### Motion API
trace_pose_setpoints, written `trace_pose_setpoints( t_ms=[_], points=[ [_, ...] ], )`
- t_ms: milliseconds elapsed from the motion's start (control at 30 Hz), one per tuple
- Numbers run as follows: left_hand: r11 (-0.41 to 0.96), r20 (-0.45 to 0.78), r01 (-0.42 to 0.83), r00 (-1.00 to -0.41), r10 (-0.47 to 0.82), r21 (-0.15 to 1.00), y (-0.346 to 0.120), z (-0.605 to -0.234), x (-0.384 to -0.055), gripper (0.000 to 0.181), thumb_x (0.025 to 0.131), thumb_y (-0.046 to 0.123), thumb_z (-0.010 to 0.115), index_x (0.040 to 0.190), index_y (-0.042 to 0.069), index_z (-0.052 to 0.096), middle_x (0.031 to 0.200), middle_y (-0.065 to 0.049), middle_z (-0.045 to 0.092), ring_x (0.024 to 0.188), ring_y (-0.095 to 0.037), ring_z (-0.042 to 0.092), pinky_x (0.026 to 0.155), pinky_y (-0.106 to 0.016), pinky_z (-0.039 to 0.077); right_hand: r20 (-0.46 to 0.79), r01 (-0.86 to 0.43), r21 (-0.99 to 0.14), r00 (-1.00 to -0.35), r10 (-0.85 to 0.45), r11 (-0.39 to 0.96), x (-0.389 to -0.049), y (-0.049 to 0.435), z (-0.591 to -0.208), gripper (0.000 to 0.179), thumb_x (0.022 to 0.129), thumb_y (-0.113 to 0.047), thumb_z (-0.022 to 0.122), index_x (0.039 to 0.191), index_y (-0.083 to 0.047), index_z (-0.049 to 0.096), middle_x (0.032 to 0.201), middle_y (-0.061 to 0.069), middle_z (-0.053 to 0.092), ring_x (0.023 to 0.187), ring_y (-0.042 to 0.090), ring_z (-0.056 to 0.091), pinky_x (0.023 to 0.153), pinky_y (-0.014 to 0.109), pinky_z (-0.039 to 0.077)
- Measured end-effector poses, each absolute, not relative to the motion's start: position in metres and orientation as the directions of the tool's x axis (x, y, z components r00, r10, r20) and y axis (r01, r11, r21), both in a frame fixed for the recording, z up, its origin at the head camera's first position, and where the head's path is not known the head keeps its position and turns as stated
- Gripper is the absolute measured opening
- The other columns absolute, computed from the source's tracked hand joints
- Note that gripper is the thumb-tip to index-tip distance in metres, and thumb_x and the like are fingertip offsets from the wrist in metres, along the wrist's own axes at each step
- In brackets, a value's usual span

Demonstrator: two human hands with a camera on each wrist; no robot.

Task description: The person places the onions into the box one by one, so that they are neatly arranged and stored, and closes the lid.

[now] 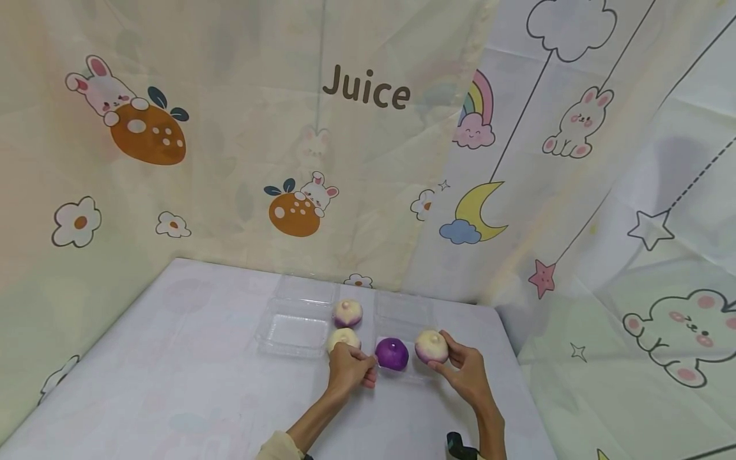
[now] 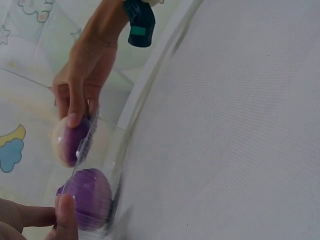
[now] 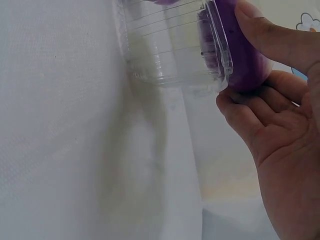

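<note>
At the box (image 3: 165, 55) pinched by the left hand (image 1: 349, 369), gently lower the bulb (image 1: 430, 347) gripped closely in the right hand (image 1: 468, 370).

Both forearms out front, hands near each other but apart. Left forearm (image 1: 317, 416) slants inward; left hand (image 1: 348, 369) pinching, thumb against finger. Right forearm (image 1: 490, 425) runs nearly straight ahead, hand end canted inward; right hand (image 1: 467, 369) gripping, thumb opposite curled fingers (image 3: 255, 112), palm (image 3: 292, 165) inward.
</note>
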State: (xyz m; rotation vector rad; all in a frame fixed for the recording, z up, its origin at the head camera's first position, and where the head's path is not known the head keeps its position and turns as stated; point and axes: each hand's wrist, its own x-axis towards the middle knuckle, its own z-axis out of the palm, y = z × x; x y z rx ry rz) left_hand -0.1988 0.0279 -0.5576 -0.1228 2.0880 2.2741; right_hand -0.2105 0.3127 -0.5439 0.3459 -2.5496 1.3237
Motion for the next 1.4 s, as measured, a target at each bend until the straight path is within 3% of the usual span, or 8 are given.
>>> trace_pose_setpoints(
  t_ms=[100, 200, 500, 1400],
  points=[
    [-0.093, -0.092, -0.090, -0.996, -0.016, 0.992, 0.028, -0.558, -0.200, 0.017, 0.093, -0.003, 0.079, 0.080, -0.013, 0.074, 0.062, -0.015, 0.074, 0.048, -0.014, 0.071, 0.049, -0.039, 0.067, 0.337, -0.337, -0.753, -0.935, -0.109, 0.565, -0.211, 0.313, -0.543, 0.076, 0.085, -0.010, 0.095, 0.148, 0.012, 0.058, 0.146, 0.030, 0.065, 0.134, 0.047, 0.064, 0.102, 0.049, 0.063],
    [-0.096, -0.092, -0.090, -0.996, -0.014, 0.991, 0.028, -0.558, -0.200, 0.017, 0.093, -0.004, 0.079, 0.079, -0.012, 0.074, 0.062, -0.015, 0.074, 0.048, -0.014, 0.071, 0.049, -0.038, 0.067, 0.336, -0.340, -0.738, -0.934, -0.119, 0.583, -0.212, 0.312, -0.542, 0.077, 0.083, -0.007, 0.095, 0.147, 0.012, 0.058, 0.146, 0.030, 0.064, 0.134, 0.047, 0.064, 0.102, 0.052, 0.062],
    [-0.095, -0.088, -0.087, -0.996, -0.009, 0.992, 0.028, -0.557, -0.201, 0.018, 0.093, -0.003, 0.079, 0.078, -0.011, 0.074, 0.062, -0.015, 0.074, 0.048, -0.015, 0.071, 0.049, -0.038, 0.067, 0.335, -0.356, -0.692, -0.929, -0.156, 0.628, -0.216, 0.310, -0.537, 0.077, 0.079, 0.001, 0.095, 0.146, 0.013, 0.059, 0.146, 0.031, 0.064, 0.135, 0.048, 0.064, 0.104, 0.055, 0.059],
    [-0.101, -0.093, -0.091, -0.996, -0.012, 0.991, 0.027, -0.558, -0.199, 0.017, 0.093, -0.004, 0.079, 0.079, -0.012, 0.073, 0.063, -0.016, 0.074, 0.049, -0.014, 0.071, 0.049, -0.038, 0.067, 0.255, -0.375, -0.532, -0.926, -0.279, 0.759, -0.220, 0.300, -0.517, 0.077, 0.075, -0.003, 0.099, 0.143, 0.011, 0.064, 0.141, 0.026, 0.071, 0.129, 0.046, 0.071, 0.108, 0.056, 0.061]
  ],
)
